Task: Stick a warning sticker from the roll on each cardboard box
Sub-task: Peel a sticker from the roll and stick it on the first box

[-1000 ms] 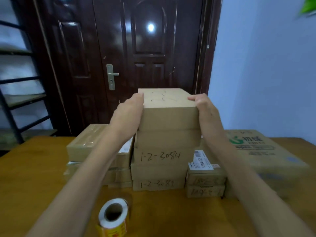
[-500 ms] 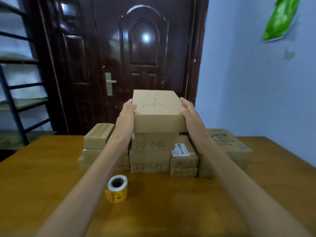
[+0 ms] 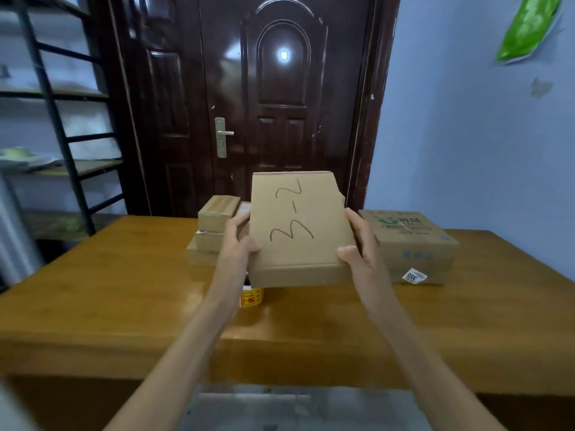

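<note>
I hold a flat cardboard box (image 3: pixel 298 231) with "3-2" handwritten on its top, raised above the table and tilted toward me. My left hand (image 3: pixel 238 244) grips its left edge and my right hand (image 3: pixel 359 247) grips its right edge. Just below the box, the yellow-and-red sticker roll (image 3: pixel 251 297) stands on the wooden table (image 3: pixel 124 290), mostly hidden by the box and my left wrist. A stack of small cardboard boxes (image 3: pixel 214 228) sits behind on the left. The middle stack is hidden by the held box.
A larger carton with green print (image 3: pixel 413 241) rests at the right of the table. A dark door (image 3: pixel 280 104) stands behind the table, a metal shelf rack (image 3: pixel 62 119) at the left and a blue wall at the right.
Both hands have lifted the top box off the middle stack and drawn it toward me, tilting its top face up. The view has pulled back from the table.
</note>
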`<state>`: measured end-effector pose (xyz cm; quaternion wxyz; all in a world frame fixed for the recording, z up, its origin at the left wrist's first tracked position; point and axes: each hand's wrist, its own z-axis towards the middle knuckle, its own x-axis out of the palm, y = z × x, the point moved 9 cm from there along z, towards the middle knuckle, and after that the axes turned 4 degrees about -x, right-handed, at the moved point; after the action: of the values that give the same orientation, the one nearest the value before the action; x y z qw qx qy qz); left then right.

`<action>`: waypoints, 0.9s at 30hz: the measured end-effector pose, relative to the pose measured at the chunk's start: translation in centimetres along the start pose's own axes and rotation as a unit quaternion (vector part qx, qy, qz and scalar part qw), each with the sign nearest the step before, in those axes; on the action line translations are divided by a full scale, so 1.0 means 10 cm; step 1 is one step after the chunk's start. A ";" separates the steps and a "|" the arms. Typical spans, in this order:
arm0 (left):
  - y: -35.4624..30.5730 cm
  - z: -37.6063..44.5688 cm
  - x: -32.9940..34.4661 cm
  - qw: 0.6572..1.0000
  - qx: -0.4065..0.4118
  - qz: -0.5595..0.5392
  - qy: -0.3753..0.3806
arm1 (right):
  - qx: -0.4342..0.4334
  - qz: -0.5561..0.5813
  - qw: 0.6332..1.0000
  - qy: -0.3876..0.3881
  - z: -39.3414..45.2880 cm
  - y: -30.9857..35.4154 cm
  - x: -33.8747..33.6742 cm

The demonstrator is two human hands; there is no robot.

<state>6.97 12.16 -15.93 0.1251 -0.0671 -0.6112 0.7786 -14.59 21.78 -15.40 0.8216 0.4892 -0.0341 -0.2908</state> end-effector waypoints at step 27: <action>1.74 0.01 0.35 0.970 -0.230 0.054 0.059 | 0.270 0.070 0.960 -0.019 -0.53 -1.73 -0.10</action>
<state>1.66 9.18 -32.55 0.1000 -0.1728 -0.7611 0.6171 -21.32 20.35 -32.15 0.6763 0.6836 -0.1616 -0.2218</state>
